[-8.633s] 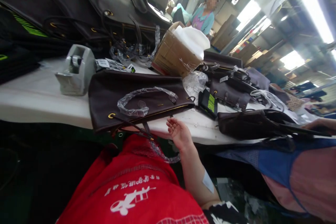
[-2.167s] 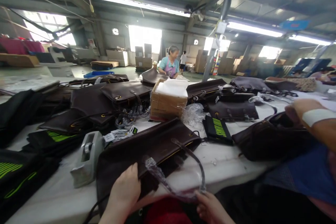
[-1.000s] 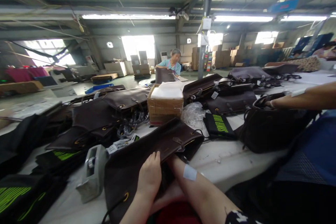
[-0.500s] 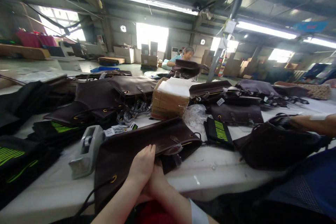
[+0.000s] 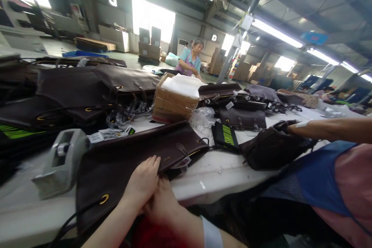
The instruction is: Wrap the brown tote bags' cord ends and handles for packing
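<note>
A dark brown leather bag (image 5: 122, 155) lies flat on the white table (image 5: 221, 170) in front of me. My left hand (image 5: 142, 184) rests on its near top edge, fingers together over the flap and thumb hidden underneath. My right hand (image 5: 162, 207) sits just below the left, and its fingers disappear under the bag's edge. A plastic-wrapped strap end (image 5: 181, 161) shows at the bag's mouth beside my fingertips.
A grey tape dispenser (image 5: 59, 162) stands left of the bag. Behind it are a cardboard box (image 5: 173, 104), stacked brown bags (image 5: 87, 89), crumpled plastic (image 5: 203, 118) and a black pouch with green stripes (image 5: 225, 135). A co-worker's arm (image 5: 328, 130) reaches into another dark bag (image 5: 270, 147) at right.
The plastic-wrapped handle I held out earlier is now tucked in at the bag's mouth. My right hand has gone under the bag's edge while my left stays on top. The view shifted slightly.
</note>
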Demonstrator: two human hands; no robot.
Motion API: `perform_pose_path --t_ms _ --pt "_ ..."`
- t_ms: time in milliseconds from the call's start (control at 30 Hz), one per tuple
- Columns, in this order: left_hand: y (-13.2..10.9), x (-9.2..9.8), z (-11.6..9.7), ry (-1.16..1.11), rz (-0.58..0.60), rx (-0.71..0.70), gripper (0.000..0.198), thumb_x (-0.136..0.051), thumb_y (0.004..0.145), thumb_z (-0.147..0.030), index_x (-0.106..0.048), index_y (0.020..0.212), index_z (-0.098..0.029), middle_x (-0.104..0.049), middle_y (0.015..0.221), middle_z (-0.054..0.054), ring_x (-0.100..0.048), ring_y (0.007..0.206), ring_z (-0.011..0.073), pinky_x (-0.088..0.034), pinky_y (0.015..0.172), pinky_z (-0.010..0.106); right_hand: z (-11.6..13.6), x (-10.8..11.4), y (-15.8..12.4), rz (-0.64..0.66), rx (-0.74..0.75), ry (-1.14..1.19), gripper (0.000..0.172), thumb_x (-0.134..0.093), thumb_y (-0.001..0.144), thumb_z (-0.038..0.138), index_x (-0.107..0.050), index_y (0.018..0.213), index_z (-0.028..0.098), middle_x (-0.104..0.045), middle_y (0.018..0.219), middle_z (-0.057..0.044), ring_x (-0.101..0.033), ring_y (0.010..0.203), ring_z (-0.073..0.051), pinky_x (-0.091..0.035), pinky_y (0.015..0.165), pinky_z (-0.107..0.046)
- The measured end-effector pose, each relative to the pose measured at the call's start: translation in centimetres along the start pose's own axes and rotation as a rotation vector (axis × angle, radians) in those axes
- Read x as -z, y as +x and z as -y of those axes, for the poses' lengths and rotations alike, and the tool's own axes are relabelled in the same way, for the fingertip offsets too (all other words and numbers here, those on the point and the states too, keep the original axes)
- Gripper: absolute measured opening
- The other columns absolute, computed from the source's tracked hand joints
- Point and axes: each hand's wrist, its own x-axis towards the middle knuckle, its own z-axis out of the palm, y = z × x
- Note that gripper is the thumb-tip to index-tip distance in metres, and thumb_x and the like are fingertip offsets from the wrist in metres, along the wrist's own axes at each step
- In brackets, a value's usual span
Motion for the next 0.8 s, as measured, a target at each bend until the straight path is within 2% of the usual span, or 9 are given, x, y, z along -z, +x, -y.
perform_pose_path --t_ms 67,167,267,333,433,533,667,800 --pt "-0.2 -0.6 -0.2 0.014 -0.016 -0.008 0.048 -0.039 0.081 -0.005 -0.058 0.125 -0.004 -0.058 0.13 0.02 -0.056 0.12 0.0285 -0.044 0.103 0.041 0.3 1.5 -2.6 -0.055 0.002 0.081 0.065 -0.058 0.08 0.032 -0.039 0.138 0.01 -0.046 0.138 -0.018 -0.039 0.129 -0.032 -0.027 0.11 -0.049" --pt "-1.1 -2.9 -0.8 0.044 -0.035 -0.005 0.052 -0.038 0.08 -0.004 -0.053 0.13 -0.002 -0.051 0.137 0.023 -0.048 0.128 0.0306 -0.04 0.107 0.044 0.5 3.3 -5.2 -0.061 -0.01 0.163 0.043 -0.056 0.082 0.026 -0.053 0.124 0.016 -0.058 0.125 -0.012 -0.049 0.118 -0.027 -0.035 0.106 -0.044" --pt "-2.3 -5.7 -1.3 0.044 -0.045 -0.003 0.054 -0.038 0.082 -0.008 -0.046 0.135 -0.002 -0.04 0.145 0.023 -0.034 0.137 0.0301 -0.032 0.113 0.045 0.5 4.4 -6.1 -0.05 -0.028 0.193 0.018 -0.053 0.085 0.019 -0.063 0.099 0.022 -0.068 0.098 -0.006 -0.059 0.095 -0.021 -0.046 0.092 -0.037" --pt "-3.0 -6.5 -1.5 0.025 -0.034 -0.001 0.056 -0.039 0.084 -0.012 -0.041 0.139 -0.004 -0.036 0.148 0.022 -0.028 0.14 0.0285 -0.029 0.114 0.045 0.3 4.9 -6.0 -0.047 0.007 0.185 0.017 -0.051 0.086 0.017 -0.065 0.094 0.023 -0.069 0.092 -0.005 -0.061 0.09 -0.019 -0.048 0.087 -0.035" --pt "-4.3 -5.8 -1.7 -0.043 -0.012 -0.007 0.062 -0.046 0.083 -0.021 -0.034 0.142 -0.007 -0.031 0.151 0.018 -0.025 0.142 0.0265 -0.028 0.115 0.044 -0.6 5.6 -5.4 -0.115 0.084 0.12 0.02 -0.052 0.088 0.016 -0.066 0.098 0.025 -0.07 0.098 -0.005 -0.062 0.097 -0.021 -0.048 0.091 -0.038" --pt "-7.1 -3.6 -1.3 -0.116 -0.094 0.051 0.07 -0.054 0.082 -0.029 -0.029 0.145 -0.011 -0.029 0.154 0.013 -0.025 0.142 0.024 -0.031 0.115 0.04 -2.2 5.8 -4.1 -0.242 0.148 0.053 0.02 -0.055 0.087 0.018 -0.065 0.102 0.025 -0.069 0.102 -0.006 -0.062 0.099 -0.023 -0.049 0.091 -0.041" --pt "-13.3 -1.5 0.4 -0.071 -0.301 0.27 0.066 -0.051 0.086 -0.025 -0.026 0.146 -0.015 -0.034 0.151 0.012 -0.029 0.141 0.0227 -0.037 0.111 0.039 -3.3 5.8 -2.3 -0.279 0.225 0.028 0.019 -0.058 0.087 0.018 -0.065 0.103 0.025 -0.069 0.101 -0.007 -0.063 0.098 -0.024 -0.049 0.09 -0.043" --pt "-19.2 -1.6 3.9 -0.026 -0.459 0.5 0.065 -0.05 0.088 -0.036 -0.027 0.144 -0.014 -0.045 0.141 0.017 -0.042 0.132 0.0284 -0.042 0.106 0.045 -1.6 5.7 -1.4 -0.219 0.221 0.057 0.016 -0.054 0.088 0.017 -0.067 0.096 0.023 -0.07 0.094 -0.007 -0.064 0.094 -0.022 -0.049 0.09 -0.042"
